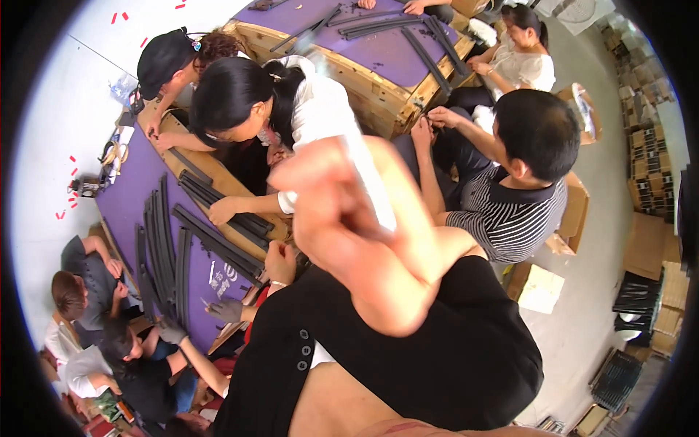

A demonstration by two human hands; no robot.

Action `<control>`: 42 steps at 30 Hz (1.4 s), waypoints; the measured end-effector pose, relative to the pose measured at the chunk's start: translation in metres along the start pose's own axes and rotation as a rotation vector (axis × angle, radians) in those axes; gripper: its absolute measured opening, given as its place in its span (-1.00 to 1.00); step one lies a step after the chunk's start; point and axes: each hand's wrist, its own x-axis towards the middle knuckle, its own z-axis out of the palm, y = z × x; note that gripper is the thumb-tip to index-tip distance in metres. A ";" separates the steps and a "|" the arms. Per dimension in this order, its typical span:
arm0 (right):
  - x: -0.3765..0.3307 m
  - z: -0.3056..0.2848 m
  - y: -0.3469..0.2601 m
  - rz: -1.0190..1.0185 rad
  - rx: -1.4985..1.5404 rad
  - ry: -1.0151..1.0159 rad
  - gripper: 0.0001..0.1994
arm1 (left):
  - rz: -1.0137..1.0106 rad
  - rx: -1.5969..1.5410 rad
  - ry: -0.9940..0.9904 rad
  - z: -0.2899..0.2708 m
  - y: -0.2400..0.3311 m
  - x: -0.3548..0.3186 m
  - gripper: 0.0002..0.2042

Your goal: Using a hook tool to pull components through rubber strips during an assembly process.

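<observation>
One raised arm (364, 233), blurred, cardboard boxes (648, 164) behind

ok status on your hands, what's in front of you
One bare hand raised near lens, blurred, curled, nothing seen in it; side unclear. Long black strips on purple table below, apart from it. Co-workers crowd between.
</observation>
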 end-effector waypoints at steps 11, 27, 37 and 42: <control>-0.011 -0.074 -0.051 -0.150 0.608 0.126 -0.61 | 0.321 0.017 -0.196 0.057 0.083 0.016 -0.87; -0.018 -0.115 -0.115 0.047 0.617 -0.284 -0.21 | -0.021 -0.021 -0.258 0.073 0.095 -0.006 -0.87; -0.029 -0.112 -0.093 -0.274 0.568 -0.518 -0.53 | -0.051 0.053 -0.258 0.082 0.059 -0.013 -0.86; -0.019 -0.109 -0.081 -0.277 0.752 -0.755 -0.79 | -0.078 0.056 -0.314 0.068 0.047 -0.017 -0.87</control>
